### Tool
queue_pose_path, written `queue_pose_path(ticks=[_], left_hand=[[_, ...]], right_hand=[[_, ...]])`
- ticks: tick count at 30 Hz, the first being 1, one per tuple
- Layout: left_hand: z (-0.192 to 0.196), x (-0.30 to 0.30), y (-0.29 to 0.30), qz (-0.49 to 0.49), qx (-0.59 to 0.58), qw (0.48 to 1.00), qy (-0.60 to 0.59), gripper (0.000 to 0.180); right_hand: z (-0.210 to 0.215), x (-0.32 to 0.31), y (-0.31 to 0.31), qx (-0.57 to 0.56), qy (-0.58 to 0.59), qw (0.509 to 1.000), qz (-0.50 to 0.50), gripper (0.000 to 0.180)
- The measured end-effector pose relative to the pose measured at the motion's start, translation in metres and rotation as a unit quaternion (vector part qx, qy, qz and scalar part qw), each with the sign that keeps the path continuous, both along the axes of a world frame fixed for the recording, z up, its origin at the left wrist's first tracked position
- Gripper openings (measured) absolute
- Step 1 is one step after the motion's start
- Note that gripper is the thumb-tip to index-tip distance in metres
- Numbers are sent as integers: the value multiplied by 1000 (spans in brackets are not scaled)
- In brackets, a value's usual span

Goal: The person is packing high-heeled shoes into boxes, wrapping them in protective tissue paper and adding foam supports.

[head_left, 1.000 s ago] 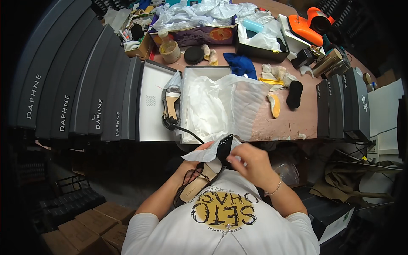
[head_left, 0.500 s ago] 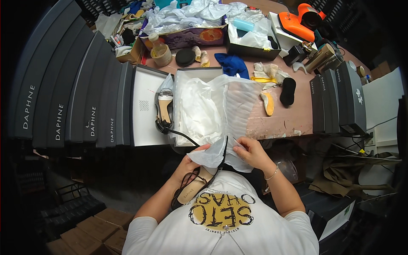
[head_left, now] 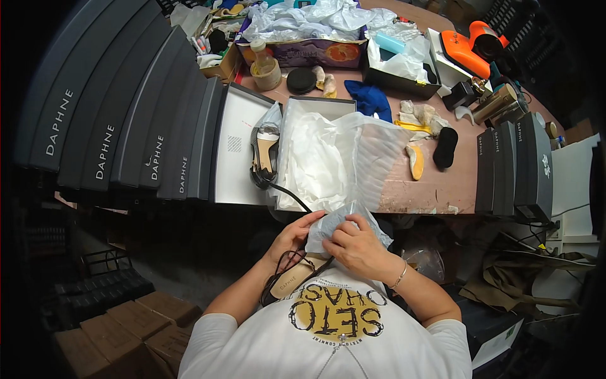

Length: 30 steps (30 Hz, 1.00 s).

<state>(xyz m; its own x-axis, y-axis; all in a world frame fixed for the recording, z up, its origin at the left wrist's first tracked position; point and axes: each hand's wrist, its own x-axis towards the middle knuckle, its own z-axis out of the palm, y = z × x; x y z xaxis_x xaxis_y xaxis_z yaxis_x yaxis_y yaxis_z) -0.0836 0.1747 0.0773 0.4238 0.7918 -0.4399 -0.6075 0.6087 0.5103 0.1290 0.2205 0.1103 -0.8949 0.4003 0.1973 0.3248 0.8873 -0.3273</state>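
Note:
Close to my chest is a strappy sandal [head_left: 295, 276] with a beige insole and thin black straps, its far end covered by thin white tissue paper [head_left: 319, 232]. My left hand [head_left: 291, 240] is closed around the sandal's left side and the tissue edge. From the right, my right hand [head_left: 358, 250] presses the tissue down over it with curled fingers. A black strap or cord [head_left: 291, 197] runs from the wrapped end up to a second sandal [head_left: 264, 155], whose toe has a clear wrap. That one lies in a white-lined box lid [head_left: 235, 174]. Beside it stands an open shoe box [head_left: 322, 106] lined with white paper.
Dark shoe boxes [head_left: 126, 126] stand in a row at left, more [head_left: 505, 164] at right. Behind are a bottle jar [head_left: 265, 72], a round black pad [head_left: 301, 81], a blue cloth [head_left: 369, 100], yellow-white sponges [head_left: 415, 162], a black brush [head_left: 445, 148] and an orange tool [head_left: 464, 54].
My right hand has moved left and folded the tissue over the sandal's end; before, it held the sheet out to the right. The view has shifted, so the table things appear further right.

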Motion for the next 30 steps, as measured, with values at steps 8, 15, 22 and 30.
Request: queue_pose_path(ticks=[8,15,22,30], left_hand=[[-16,12,2,-13,57,989,133,39],[-15,11,-1,-46,127,981,140,62],[-11,7,3,-71,145,973,166,58],[-11,-6,26,106,165,946,258,50]], right_hand=[[12,-3,-5,-56,34,998,21,21],[15,1,-9,-53,35,998,24,19],[18,12,0,-129,131,983,-24,30],[-42,38,67,-427,214,848,-228,32]])
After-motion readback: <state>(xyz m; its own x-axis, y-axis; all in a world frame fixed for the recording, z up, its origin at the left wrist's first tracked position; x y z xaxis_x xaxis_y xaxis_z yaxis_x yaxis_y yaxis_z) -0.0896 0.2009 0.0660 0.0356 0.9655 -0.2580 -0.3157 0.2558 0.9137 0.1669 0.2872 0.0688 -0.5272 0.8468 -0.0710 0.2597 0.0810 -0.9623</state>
